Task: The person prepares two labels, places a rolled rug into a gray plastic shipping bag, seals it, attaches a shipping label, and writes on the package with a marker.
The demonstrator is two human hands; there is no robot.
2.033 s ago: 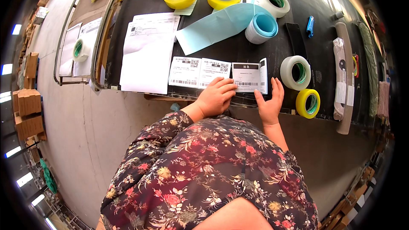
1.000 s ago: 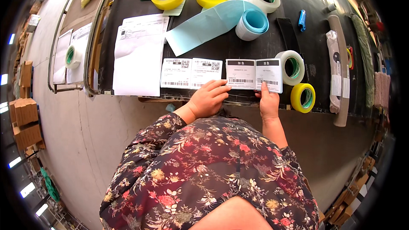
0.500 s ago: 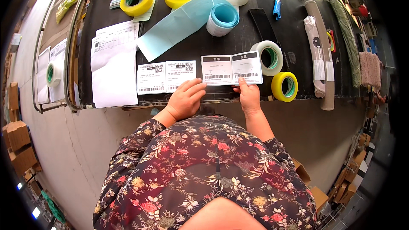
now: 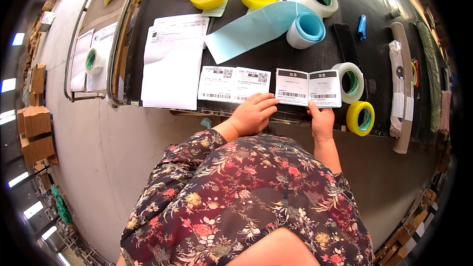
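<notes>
A folded strip of white barcode labels with black header bars (image 4: 291, 86) lies near the table's front edge. My right hand (image 4: 322, 120) pinches its lower edge, thumb on top and the other fingers mostly hidden beneath. My left hand (image 4: 252, 114) rests palm down on the front edge, fingers extended close together. Its fingertips reach the lower left corner of that strip. Just beyond my left hand lies another stack of white shipping labels (image 4: 217, 83), printed with square codes and barcodes.
White paper sheets (image 4: 170, 79) lie at left. Behind are a pale blue label roll (image 4: 306, 32), partly unrolled, and yellow tape rolls (image 4: 207, 4). Clear tape (image 4: 358, 84) and yellow tape (image 4: 351, 118) stand at right, before a blue cutter (image 4: 362, 27) and long wrapped rolls (image 4: 398, 108).
The whole view has swung, so the table and its things sit farther right in the picture. Both hands keep nearly the same place on the labels.
</notes>
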